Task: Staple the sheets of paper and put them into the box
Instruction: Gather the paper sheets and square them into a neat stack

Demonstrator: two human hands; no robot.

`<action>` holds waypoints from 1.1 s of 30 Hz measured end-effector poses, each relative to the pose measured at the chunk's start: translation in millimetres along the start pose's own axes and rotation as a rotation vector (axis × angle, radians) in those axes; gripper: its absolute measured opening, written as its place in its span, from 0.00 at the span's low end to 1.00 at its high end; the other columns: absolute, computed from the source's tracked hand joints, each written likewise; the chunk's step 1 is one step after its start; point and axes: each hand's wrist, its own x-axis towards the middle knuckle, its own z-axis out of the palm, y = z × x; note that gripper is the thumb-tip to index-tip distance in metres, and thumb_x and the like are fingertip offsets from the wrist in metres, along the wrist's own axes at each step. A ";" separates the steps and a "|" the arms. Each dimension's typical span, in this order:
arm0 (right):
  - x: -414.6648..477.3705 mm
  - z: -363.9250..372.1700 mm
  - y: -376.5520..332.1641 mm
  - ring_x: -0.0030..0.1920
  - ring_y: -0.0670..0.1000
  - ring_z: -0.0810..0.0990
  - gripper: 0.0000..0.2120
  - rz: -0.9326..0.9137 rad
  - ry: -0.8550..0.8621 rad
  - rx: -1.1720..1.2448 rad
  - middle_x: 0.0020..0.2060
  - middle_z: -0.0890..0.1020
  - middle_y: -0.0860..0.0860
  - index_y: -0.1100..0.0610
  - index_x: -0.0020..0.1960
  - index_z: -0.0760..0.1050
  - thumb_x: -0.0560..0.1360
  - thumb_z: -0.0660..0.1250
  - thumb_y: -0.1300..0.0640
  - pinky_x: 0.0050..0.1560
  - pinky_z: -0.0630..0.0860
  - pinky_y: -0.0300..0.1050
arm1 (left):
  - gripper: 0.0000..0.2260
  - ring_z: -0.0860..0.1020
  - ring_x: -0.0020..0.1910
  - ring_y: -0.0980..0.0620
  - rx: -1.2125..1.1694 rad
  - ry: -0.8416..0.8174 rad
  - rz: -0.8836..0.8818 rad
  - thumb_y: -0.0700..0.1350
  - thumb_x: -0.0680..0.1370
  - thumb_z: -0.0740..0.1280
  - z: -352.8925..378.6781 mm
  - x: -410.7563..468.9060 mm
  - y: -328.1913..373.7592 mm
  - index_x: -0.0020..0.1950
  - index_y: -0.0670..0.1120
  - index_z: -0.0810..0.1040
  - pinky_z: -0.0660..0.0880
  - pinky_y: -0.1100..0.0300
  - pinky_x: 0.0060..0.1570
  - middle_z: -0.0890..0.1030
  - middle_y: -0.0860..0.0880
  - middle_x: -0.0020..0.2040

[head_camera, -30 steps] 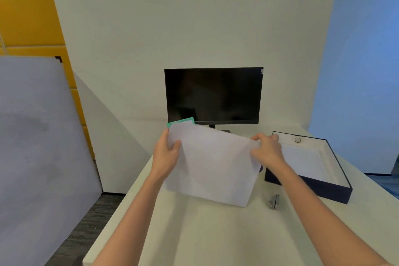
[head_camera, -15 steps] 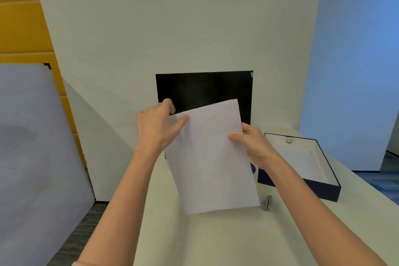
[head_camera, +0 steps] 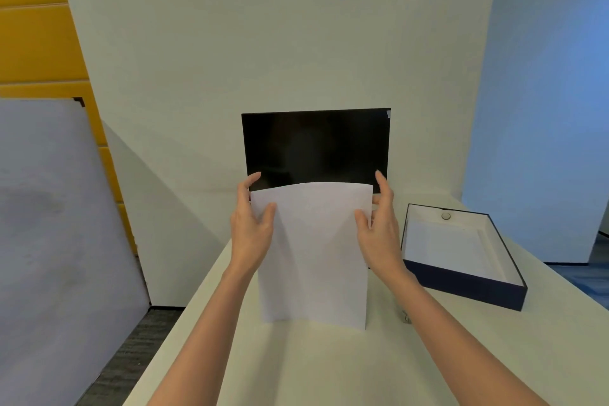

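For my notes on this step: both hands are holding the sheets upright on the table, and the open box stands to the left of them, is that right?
Not quite. The head view shows the box to the right of the sheets, not the left. The rest holds: the left hand and right hand hold them upright, lower edge on the table, and the box is open.

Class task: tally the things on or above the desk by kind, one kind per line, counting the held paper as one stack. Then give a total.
Monitor: 1
Paper stack: 1
Open box: 1
Small metal stapler, partly hidden: 1
Total: 4
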 end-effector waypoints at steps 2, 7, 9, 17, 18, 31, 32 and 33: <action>5.4 0.2 -1.3 0.58 0.39 0.71 0.33 -0.129 -0.016 -0.115 0.65 0.66 0.42 0.39 0.75 0.48 0.79 0.56 0.64 0.57 0.69 0.35 | 0.26 0.68 0.67 0.59 0.017 -0.011 0.092 0.37 0.78 0.62 0.4 -1.5 -2.5 0.72 0.56 0.62 0.63 0.68 0.67 0.70 0.55 0.70; 11.5 5.9 0.0 0.41 0.46 0.72 0.24 -0.166 -0.049 -0.245 0.50 0.68 0.49 0.45 0.73 0.61 0.81 0.52 0.63 0.41 0.72 0.39 | 0.23 0.67 0.59 0.75 0.143 0.001 0.178 0.37 0.80 0.60 1.8 -6.8 -18.0 0.72 0.55 0.66 0.58 0.83 0.59 0.72 0.56 0.66; 13.3 7.4 -1.9 0.43 0.44 0.71 0.22 -0.154 -0.044 -0.224 0.50 0.69 0.50 0.48 0.70 0.66 0.80 0.52 0.65 0.44 0.69 0.33 | 0.22 0.70 0.63 0.63 0.166 0.008 0.169 0.36 0.80 0.59 2.8 -5.5 -17.7 0.71 0.54 0.68 0.61 0.74 0.63 0.73 0.54 0.66; 58.5 4.7 -18.1 0.56 0.50 0.71 0.26 0.000 -0.076 -0.207 0.56 0.72 0.53 0.49 0.67 0.69 0.76 0.54 0.71 0.55 0.69 0.39 | 0.22 0.71 0.63 0.55 0.223 -0.160 0.103 0.33 0.77 0.59 -5.2 43.8 10.7 0.68 0.50 0.70 0.63 0.68 0.59 0.74 0.53 0.66; 62.5 4.4 -12.4 0.58 0.51 0.71 0.26 0.062 -0.119 -0.208 0.59 0.72 0.54 0.50 0.66 0.69 0.75 0.55 0.72 0.55 0.71 0.41 | 0.22 0.71 0.64 0.52 0.243 -0.214 0.066 0.33 0.76 0.59 -4.2 48.6 7.0 0.68 0.50 0.70 0.65 0.64 0.59 0.74 0.52 0.66; 8.3 43.2 122.6 0.52 0.53 0.73 0.25 0.694 -0.373 -0.213 0.60 0.73 0.55 0.52 0.63 0.72 0.73 0.52 0.72 0.49 0.76 0.46 | 0.23 0.73 0.54 0.45 0.325 -0.535 -0.504 0.31 0.73 0.58 50.5 -2.9 -140.8 0.64 0.51 0.72 0.72 0.57 0.48 0.73 0.42 0.65; 1.3 49.3 131.5 0.52 0.54 0.74 0.26 0.684 -0.355 -0.220 0.61 0.74 0.55 0.52 0.63 0.72 0.72 0.52 0.72 0.49 0.76 0.46 | 0.23 0.74 0.54 0.44 0.336 -0.529 -0.520 0.32 0.73 0.58 55.4 -8.1 -149.5 0.63 0.52 0.72 0.73 0.56 0.52 0.74 0.43 0.64; -5.1 55.1 140.1 0.51 0.56 0.76 0.26 0.664 -0.348 -0.242 0.60 0.75 0.56 0.51 0.62 0.72 0.71 0.52 0.72 0.48 0.77 0.47 | 0.23 0.74 0.56 0.44 0.359 -0.519 -0.534 0.32 0.73 0.57 60.9 -12.5 -157.7 0.63 0.53 0.72 0.72 0.54 0.57 0.75 0.46 0.63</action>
